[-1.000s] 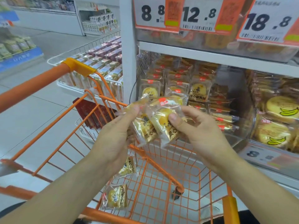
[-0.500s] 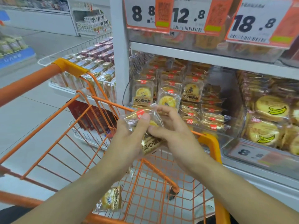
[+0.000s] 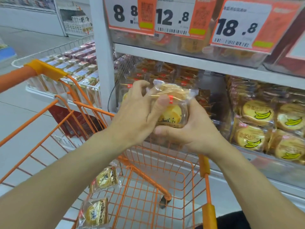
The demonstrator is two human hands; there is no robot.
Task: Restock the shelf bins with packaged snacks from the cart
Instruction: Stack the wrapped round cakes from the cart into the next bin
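Note:
Both hands hold a small stack of clear-wrapped yellow pastry packs (image 3: 171, 111) in front of the clear shelf bin (image 3: 212, 90) of the same snacks. My left hand (image 3: 137, 114) grips the stack from the left, thumb pressed on its red label. My right hand (image 3: 191, 129) cups it from below and the right. Two more packs lie in the orange cart (image 3: 204, 167): one (image 3: 106, 179) leaning at the left wall, another (image 3: 95, 212) nearer me.
A bin of banana-print cakes (image 3: 257, 128) sits to the right. Orange price tags (image 3: 181, 15) hang on the upper shelf. A white shelf post (image 3: 102, 55) stands left of the bin. A wire basket of boxed goods (image 3: 74, 68) is beyond the cart handle.
The two packs were gathered into one stack and lifted toward the shelf bin. Both hands moved up and forward, and the view drew closer to the shelf.

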